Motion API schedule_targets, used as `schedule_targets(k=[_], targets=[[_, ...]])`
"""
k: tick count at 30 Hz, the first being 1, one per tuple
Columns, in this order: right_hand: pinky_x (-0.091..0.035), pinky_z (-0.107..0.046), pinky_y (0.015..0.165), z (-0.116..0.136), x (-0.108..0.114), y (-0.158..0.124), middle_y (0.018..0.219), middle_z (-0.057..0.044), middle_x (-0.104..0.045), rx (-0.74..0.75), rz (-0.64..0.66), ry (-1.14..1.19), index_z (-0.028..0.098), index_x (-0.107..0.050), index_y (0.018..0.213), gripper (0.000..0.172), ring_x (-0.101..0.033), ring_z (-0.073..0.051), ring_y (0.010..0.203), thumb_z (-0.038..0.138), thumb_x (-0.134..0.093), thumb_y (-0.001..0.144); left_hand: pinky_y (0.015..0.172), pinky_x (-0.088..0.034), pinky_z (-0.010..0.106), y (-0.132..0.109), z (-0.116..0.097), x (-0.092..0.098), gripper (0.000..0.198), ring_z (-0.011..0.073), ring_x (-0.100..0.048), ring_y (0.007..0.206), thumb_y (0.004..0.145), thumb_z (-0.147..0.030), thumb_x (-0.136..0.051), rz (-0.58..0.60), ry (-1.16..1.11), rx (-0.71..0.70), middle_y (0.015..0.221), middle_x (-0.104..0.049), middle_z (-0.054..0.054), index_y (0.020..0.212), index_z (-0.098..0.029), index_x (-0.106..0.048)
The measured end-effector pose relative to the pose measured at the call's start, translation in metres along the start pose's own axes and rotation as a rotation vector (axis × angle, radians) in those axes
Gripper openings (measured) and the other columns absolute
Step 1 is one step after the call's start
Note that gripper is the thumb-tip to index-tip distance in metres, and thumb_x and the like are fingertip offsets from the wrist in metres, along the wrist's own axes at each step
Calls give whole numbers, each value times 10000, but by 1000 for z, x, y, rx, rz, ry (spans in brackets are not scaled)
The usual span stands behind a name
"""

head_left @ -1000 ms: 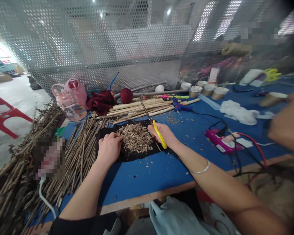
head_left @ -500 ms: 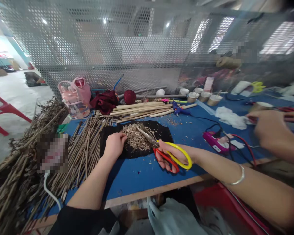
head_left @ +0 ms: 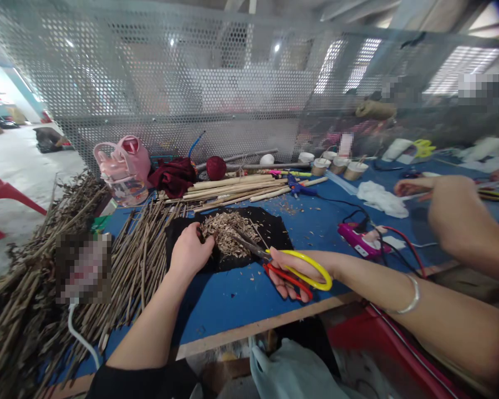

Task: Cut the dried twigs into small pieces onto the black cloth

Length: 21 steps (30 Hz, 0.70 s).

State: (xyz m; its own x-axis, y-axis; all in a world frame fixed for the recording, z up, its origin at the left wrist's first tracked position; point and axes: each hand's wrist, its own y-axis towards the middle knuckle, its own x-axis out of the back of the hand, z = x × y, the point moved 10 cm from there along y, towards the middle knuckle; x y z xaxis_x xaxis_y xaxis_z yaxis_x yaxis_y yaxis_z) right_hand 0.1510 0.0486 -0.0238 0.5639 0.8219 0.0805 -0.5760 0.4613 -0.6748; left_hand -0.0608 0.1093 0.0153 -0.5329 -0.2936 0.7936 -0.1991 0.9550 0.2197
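Note:
My right hand [head_left: 293, 274] grips a pair of scissors [head_left: 325, 282] with one yellow and one red handle loop. Its metal blades point left, their tips over a heap of small chopped stem pieces [head_left: 227, 230]. Beneath the heap lies a black cloth [head_left: 276, 224], spread on the blue table. At the heap's left edge is my left hand [head_left: 193, 246], thumb and fingers apart and nothing visible between them. A bundle of thin brown stalks [head_left: 149, 255] lies just left of that hand.
Pale sticks [head_left: 233, 185] and a blue glue gun [head_left: 299, 187] lie behind the cloth. A pink water bottle [head_left: 127, 172] stands back left. To the right are a purple power strip [head_left: 360, 241] with cables and another person's arm [head_left: 461, 221]. Dried plants [head_left: 20, 293] cover the left side.
My left hand's thumb and fingers have parted from a closer pinch. The scissors have shifted slightly down, tips nearer the heap's middle. The view has turned slightly; the other person's hand has moved left.

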Motion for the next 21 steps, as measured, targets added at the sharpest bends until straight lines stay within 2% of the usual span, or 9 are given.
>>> schedule_targets(k=[3, 8, 12, 15, 18, 21], targets=[[-420, -188, 347, -2, -3, 4, 581, -25, -539, -40, 34, -61, 155, -468, 678, 708, -480, -83, 420, 813, -206, 675, 732, -438, 311, -6, -6, -3, 410, 221, -572, 837, 695, -467, -580, 73, 128, -19, 892, -603, 73, 976, -168, -578], [-396, -191, 314, -3, 2, 20, 529, -11, -513, -149, 19, -184, 153, -439, 649, 736, -455, -76, 353, 833, -157, 653, 760, -434, 301, -9, -10, -9, 247, 223, -569, 880, 742, -350, -577, 104, 296, -63, 911, -619, 84, 911, -180, -639], [-389, -194, 304, 10, 2, 31, 536, -25, -530, -161, -4, -258, 150, -441, 649, 742, -456, -79, 344, 851, -199, 622, 747, -435, 295, -7, -11, -15, 210, 218, -588, 863, 787, -275, -512, 141, 304, -97, 897, -648, 78, 904, -211, -674], [-383, -200, 298, 19, 1, 36, 515, -21, -520, -161, -20, -295, 150, -444, 649, 741, -441, -78, 327, 844, -185, 634, 689, -442, 305, -6, -7, -17, 223, 224, -613, 787, 793, -271, -480, 175, 309, -49, 847, -665, 78, 899, -224, -671], [-379, -203, 293, 20, 2, 40, 498, -19, -514, -168, -40, -282, 152, -441, 646, 738, -433, -80, 317, 839, -172, 643, 675, -445, 322, -7, -6, -13, 217, 239, -617, 779, 789, -282, -460, 161, 309, -17, 815, -662, 82, 884, -206, -640], [-385, -208, 300, 16, 6, 40, 506, -29, -531, -181, -38, -237, 150, -453, 660, 753, -454, -92, 331, 844, -160, 639, 694, -449, 321, -8, -6, -8, 241, 234, -610, 813, 759, -260, -479, 124, 286, -3, 892, -639, 86, 969, -183, -569]])
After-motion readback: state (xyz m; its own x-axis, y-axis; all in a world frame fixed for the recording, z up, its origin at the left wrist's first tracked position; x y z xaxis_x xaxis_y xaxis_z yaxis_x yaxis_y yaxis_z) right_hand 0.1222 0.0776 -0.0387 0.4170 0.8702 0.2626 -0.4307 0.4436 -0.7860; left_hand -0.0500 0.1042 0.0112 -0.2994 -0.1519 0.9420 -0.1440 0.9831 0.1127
